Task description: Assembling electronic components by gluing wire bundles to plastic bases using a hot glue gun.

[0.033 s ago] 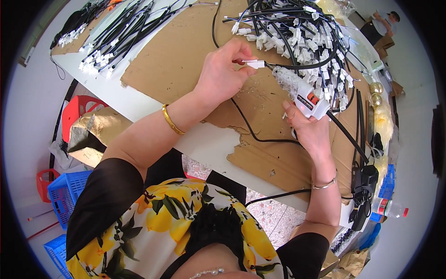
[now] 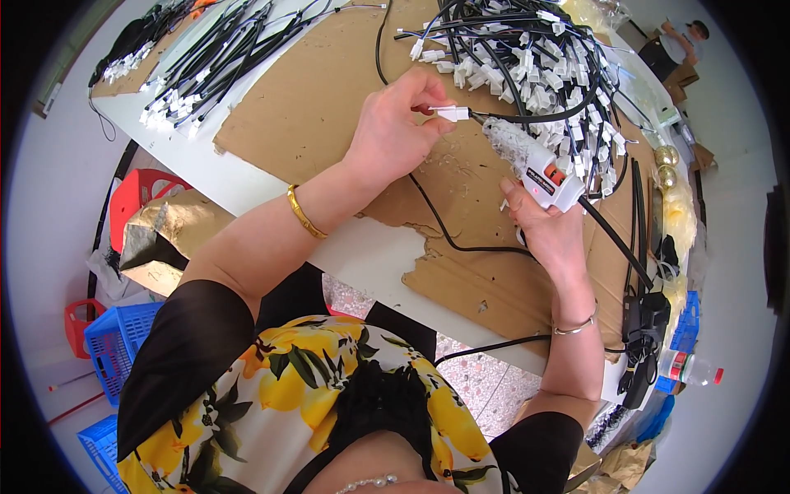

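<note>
My left hand (image 2: 403, 123) pinches a small white plastic connector (image 2: 453, 114) between thumb and fingertips, above the cardboard. A black cable (image 2: 543, 118) runs from the connector to the right. In my right hand (image 2: 547, 226) is a white hot glue gun (image 2: 543, 177), gripped by its handle. Its front is crusted with clear, stringy glue, and its nozzle points up and left to the connector's cable end. Whether the tip touches it, I cannot tell. A black cord or rod (image 2: 617, 230) extends from the gun's rear toward the lower right.
Scraped cardboard (image 2: 304, 115) covers much of the white table (image 2: 370, 259). Beyond my hands lies a heap of black cables with white connectors (image 2: 535, 74); another bundle (image 2: 222, 62) spreads at far left. A black power adapter (image 2: 646, 317) rests at the right edge. A person (image 2: 675, 49) stands far right.
</note>
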